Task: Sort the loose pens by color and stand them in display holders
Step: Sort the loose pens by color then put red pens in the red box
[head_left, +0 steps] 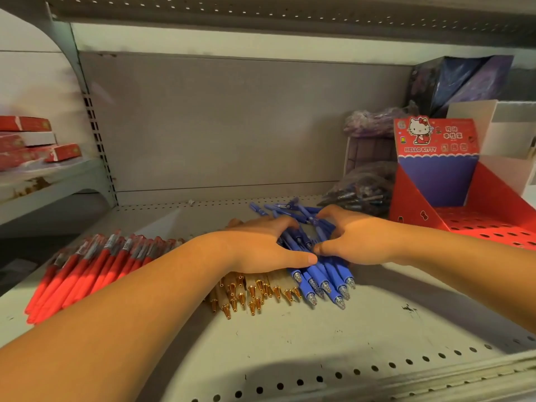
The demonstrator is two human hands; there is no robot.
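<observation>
From the head camera I judge the sorting mostly done and the standing not yet begun. Three color groups lie side by side on the shelf (333, 338): the red pens (87, 268) fanned toward its left edge, the tan pens (255, 291) with gold tips in the middle, and the blue pens (322, 275) just right of them, tips pointing at the front edge. A few blue ones lie scattered behind the bunch, toward the back of the shelf, so that color is not fully gathered. The red display holder (435, 175) stands by the right edge near the back, and I see no pens in the holes of its base; every group has yet to go in. My left hand (261, 245) reaches across the tan pens and lies over the blue bunch, fingers curled on its far side and thumb stretched along its near side. My right hand (359, 236) mirrors it from the right, fingers hooked over the top, its thumb almost touching the left thumb. Together they clasp the blue bunch between them, and the bunch rests on the shelf. Both forearms come in low from the front edge.
</observation>
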